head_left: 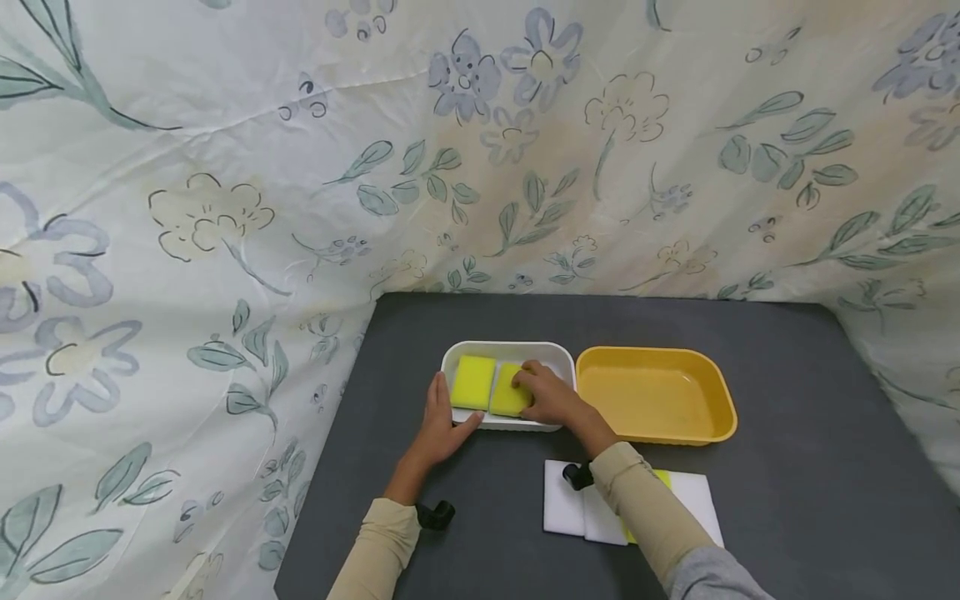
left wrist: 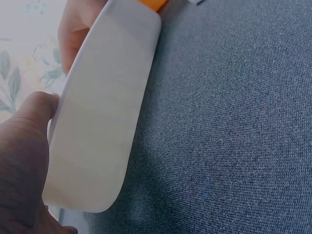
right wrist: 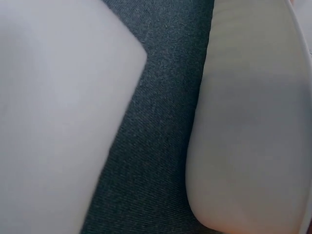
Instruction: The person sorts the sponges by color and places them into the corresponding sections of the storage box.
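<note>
A white tray (head_left: 557, 353) stands on the dark table, with two flat yellow sponges side by side in it. My left hand (head_left: 437, 433) rests at the tray's left front corner. Its straight fingers lie along the left end, and the thumb (left wrist: 40, 108) touches the front rim. Over the tray's right half, my right hand (head_left: 553, 394) grips the right yellow sponge (head_left: 508, 390) with curled fingers at its right edge. The left yellow sponge (head_left: 473, 382) lies flat, untouched. Neither hand's grip shows in the right wrist view, where the tray wall (right wrist: 248, 126) fills the right side.
A yellow tray (head_left: 652, 392) stands right beside the white one. Nearer, under my right forearm, lies a row of white sponges (head_left: 564, 500) with yellow ones (head_left: 663, 477) among them, partly hidden by the sleeve. A floral cloth (head_left: 480, 208) hangs behind the table.
</note>
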`<state>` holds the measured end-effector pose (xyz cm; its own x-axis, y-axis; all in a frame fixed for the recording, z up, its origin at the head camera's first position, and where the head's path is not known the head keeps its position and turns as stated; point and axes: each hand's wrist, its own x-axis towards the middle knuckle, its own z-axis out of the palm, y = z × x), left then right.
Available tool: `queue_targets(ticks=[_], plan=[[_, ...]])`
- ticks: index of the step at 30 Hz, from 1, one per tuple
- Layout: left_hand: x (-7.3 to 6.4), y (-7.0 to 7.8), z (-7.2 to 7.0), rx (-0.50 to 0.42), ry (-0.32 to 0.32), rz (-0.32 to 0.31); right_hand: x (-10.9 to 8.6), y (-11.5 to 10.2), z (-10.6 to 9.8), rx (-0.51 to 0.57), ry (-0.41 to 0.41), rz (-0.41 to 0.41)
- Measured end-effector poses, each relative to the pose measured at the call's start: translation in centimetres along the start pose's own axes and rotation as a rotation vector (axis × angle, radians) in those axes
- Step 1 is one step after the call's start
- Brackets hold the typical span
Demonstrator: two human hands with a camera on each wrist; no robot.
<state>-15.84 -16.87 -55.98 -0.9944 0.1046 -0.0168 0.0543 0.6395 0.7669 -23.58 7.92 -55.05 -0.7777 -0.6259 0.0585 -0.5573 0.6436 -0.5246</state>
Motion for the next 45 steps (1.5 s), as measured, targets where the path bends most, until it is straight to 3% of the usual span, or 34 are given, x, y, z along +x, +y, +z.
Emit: queue_targets(ticks=[7,27,45], plan=[[0.2,0.0,0.0,0.015,-0.02,-0.031,0.2,-0.3,-0.1,0.002,0.01,0.007],[0.6,-0.4,-0.2,0.011,-0.032,-0.016,1.3,0.4,1.2,0.0,0.047,-0.048],[0.2,-0.4,-0.1,-0.023,-0.021,-0.012,1.0,0.6,1.3,0.042,0.072,-0.08]])
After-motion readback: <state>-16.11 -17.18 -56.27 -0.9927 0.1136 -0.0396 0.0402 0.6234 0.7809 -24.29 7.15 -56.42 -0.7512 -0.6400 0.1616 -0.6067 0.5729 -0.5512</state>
